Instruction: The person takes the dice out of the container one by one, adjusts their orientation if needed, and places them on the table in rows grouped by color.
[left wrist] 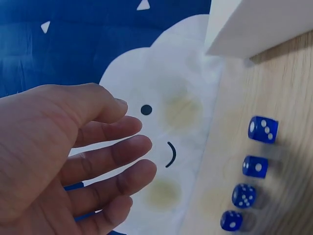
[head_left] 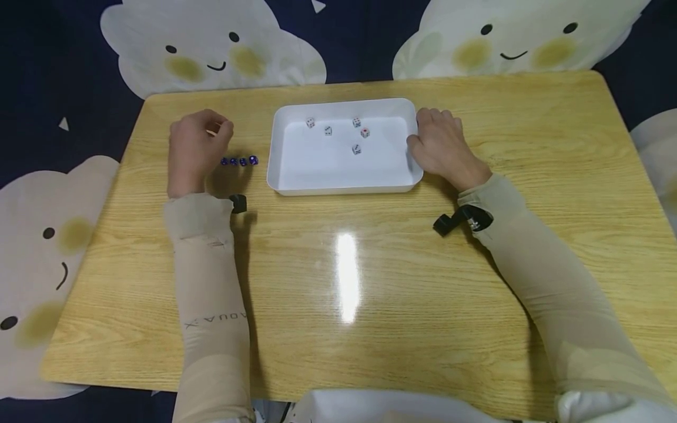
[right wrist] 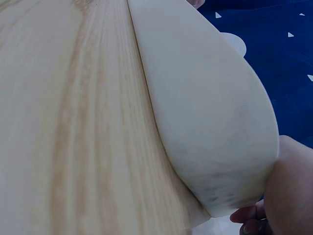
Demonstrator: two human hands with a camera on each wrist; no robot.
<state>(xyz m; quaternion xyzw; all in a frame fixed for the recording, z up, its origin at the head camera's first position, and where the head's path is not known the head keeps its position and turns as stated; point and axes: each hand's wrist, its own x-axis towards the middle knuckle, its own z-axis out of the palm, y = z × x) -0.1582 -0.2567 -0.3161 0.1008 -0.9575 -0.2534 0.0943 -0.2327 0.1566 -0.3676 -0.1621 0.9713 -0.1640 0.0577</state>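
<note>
A white rectangular tray (head_left: 317,171) lies on the wooden table with several white dice (head_left: 328,131) inside it. My right hand (head_left: 441,142) grips the tray's right end; in the right wrist view the thumb side (right wrist: 293,186) overlaps the tray's corner, and most of the fingers are hidden. Left of the tray, several blue dice (head_left: 243,161) form a short row on the table. My left hand (head_left: 197,147) is raised beside that row, fingers loosely bent. Seen from the left wrist, nothing lies between its thumb and fingers (left wrist: 122,149), and the blue dice stand apart to the right.
The wooden table (head_left: 296,282) carries a bright light reflection in its middle. Behind it hangs dark blue cloth with smiling clouds (head_left: 211,47). A white rounded object (head_left: 391,405) shows at the near edge. Black wrist cameras (head_left: 239,203) sit on both sleeves.
</note>
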